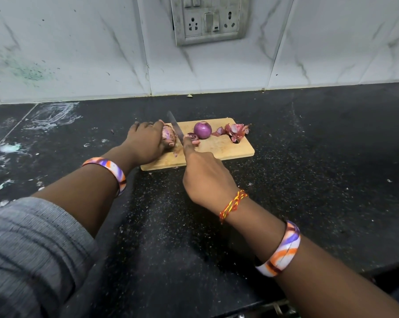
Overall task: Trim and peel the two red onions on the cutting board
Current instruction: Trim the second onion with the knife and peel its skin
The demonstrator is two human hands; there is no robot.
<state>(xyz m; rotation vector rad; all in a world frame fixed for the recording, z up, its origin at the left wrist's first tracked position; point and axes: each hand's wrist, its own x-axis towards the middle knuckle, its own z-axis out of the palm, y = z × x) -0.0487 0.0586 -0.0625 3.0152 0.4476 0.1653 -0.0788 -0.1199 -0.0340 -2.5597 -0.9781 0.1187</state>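
The unpeeled onion (168, 136) lies at the left end of the cutting board (219, 150), directly under the left hand (145, 143). The left hand grips it from above and from the left, fingers curled over its top and far side, thumb near its front. Only the right-facing end of this onion is exposed.

The knife (175, 127) stands against that exposed end. Its blade runs from near to far across the board, tip pointing toward the wall, edge down. The blade appears to touch the onion's right end, though the contact line is too small to confirm. The right hand (205, 177) grips the handle, which is hidden inside the fist; the index finger extends forward along the top of the blade.

The cut therefore turns on one relation: the onion's stem-to-root axis runs left to right, across the blade. A downward stroke should remove the end cap on the right.

The peeled onion (202, 130) sits upright near the middle of the board, apart from both hands. A cut-off end piece (192, 135) lies just beside it, to its left. A pile of loose skins (234, 131) rests at the far right corner.

Judged from this layout, one onion is finished and the second is at the trimming step.
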